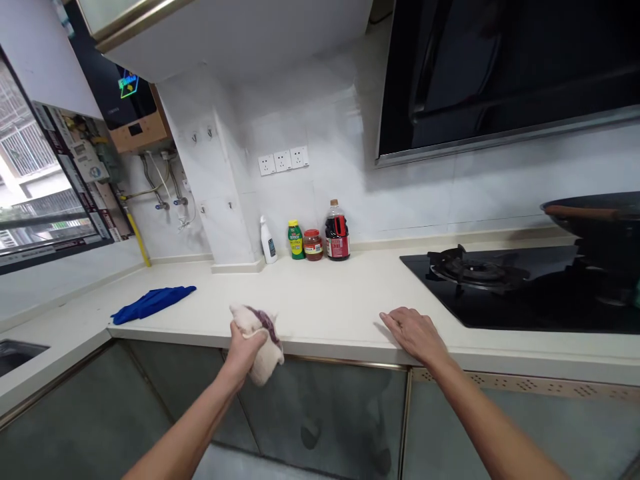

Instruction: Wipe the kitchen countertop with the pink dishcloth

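Observation:
My left hand (pixel 243 352) is closed around a bunched white cloth (pixel 267 362) with a dark purple band. The cloth is at the counter's front edge, and its lower part hangs below that edge. My right hand (pixel 414 333) holds nothing and is over the front of the white countertop (pixel 330 300), left of the gas hob. Its fingers point forward and left, with the thumb a little apart; whether its palm touches the surface is hidden.
A blue cloth (pixel 153 304) lies at the left, near a sink (pixel 20 353). Along the wall stand a white bottle (pixel 269 241), a green bottle (pixel 296 241), a red-lidded jar (pixel 313 247) and a dark sauce bottle (pixel 337 235). Right: the hob (pixel 480 307) with a wok (pixel 600 227), below a range hood (pixel 500 80).

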{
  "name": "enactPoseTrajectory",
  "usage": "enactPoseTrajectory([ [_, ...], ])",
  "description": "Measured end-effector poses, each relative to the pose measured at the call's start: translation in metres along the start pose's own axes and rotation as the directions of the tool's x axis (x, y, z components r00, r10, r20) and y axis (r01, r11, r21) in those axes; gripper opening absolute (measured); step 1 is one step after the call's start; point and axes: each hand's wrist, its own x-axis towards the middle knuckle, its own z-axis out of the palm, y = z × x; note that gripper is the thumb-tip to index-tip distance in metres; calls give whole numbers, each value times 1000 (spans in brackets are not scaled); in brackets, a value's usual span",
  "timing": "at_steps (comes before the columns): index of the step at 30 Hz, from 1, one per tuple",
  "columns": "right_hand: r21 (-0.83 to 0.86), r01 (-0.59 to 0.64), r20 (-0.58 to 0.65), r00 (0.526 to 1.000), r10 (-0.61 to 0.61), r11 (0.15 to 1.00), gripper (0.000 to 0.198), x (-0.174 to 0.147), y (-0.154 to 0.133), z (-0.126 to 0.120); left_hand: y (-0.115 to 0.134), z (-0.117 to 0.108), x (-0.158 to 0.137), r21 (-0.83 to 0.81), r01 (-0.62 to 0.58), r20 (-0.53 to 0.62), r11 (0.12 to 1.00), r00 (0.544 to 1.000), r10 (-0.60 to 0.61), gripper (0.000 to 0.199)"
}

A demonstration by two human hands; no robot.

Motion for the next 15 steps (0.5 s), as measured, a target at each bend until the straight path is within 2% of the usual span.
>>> enactPoseTrajectory([
  [2, -6, -3, 6, 1000, 3, 1000, 52, 0, 1, 1, 13, 3, 21, 246, -195, 119, 949, 978, 171, 71],
  [4, -16, -2, 9, 1000, 2, 1000, 52, 0, 2, 2, 16, 16, 37, 495, -355, 315, 793, 924, 218, 82],
  [6, -22, -4, 1, 1000, 4, 1000, 52, 0, 3, 3, 8, 32, 43, 667, -433, 464, 606, 878, 116, 91],
  [8, -20, -8, -9, 1000, 7, 1000, 51, -1, 3, 3, -5, 45, 43, 744, -468, 526, 477, 851, 16, 89],
  [10, -18, -8, -10, 1000, 8, 1000, 50, -1, 2, 3, -17, 52, 41, 747, -491, 543, 448, 840, 17, 71],
  [12, -25, 0, -1, 1000, 0, 1000, 47, -1, 1, 3, -24, 54, 43, 713, -489, 533, 502, 844, 64, 51],
  [15, -46, 0, 12, 1000, 1, 999, 45, 0, -2, 2, -26, 58, 46, 670, -468, 512, 576, 853, 98, 41],
])
